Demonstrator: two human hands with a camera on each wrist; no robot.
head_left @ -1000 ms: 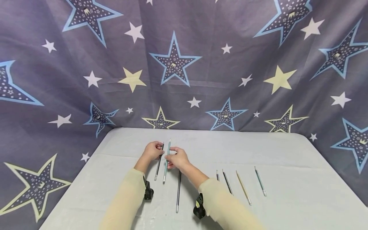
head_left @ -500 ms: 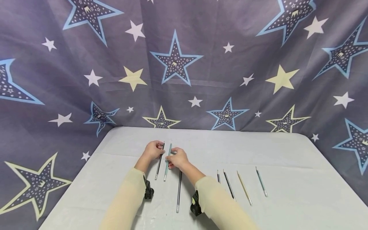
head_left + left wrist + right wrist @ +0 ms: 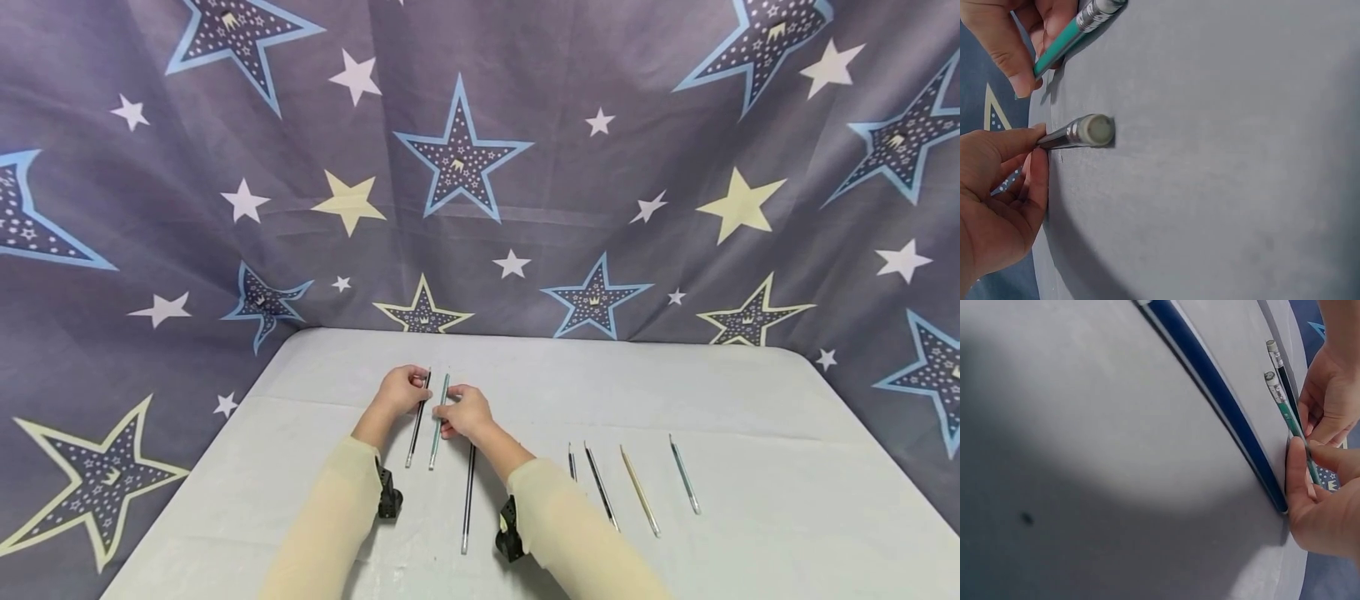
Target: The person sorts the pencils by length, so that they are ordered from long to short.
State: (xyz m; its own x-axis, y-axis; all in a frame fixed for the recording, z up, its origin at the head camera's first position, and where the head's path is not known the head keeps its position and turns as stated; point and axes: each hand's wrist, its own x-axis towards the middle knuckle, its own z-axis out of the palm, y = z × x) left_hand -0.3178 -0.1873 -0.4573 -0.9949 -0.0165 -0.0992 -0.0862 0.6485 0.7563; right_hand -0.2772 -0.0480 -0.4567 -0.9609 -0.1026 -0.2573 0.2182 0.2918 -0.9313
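Note:
In the head view my left hand [image 3: 399, 390] pinches a black pencil [image 3: 416, 432] near its far end, between thumb and fingers. Its white eraser end [image 3: 1099, 130] faces the camera in the left wrist view. Just to the right, my right hand [image 3: 467, 412] pinches a teal-green pencil [image 3: 435, 443] around its middle, eraser end toward me. The two pencils lie side by side with a small gap, nearly parallel. Nearer me and below the right hand lies a dark blue pencil [image 3: 467, 508], its far end hidden by that hand; it looms large [image 3: 1216, 394] in the right wrist view.
Right of my right arm, a short dark pencil [image 3: 572, 463], a longer dark pencil [image 3: 602, 487], a gold pencil [image 3: 640, 492] and another teal pencil [image 3: 685, 475] lie apart on the white-covered table [image 3: 780, 467]. A star-patterned curtain [image 3: 525, 200] hangs behind the table.
The teal pencil's far tip has come down toward the table and its eraser end has shifted slightly away from me. My right forearm has moved a little left; the left hand stays put.

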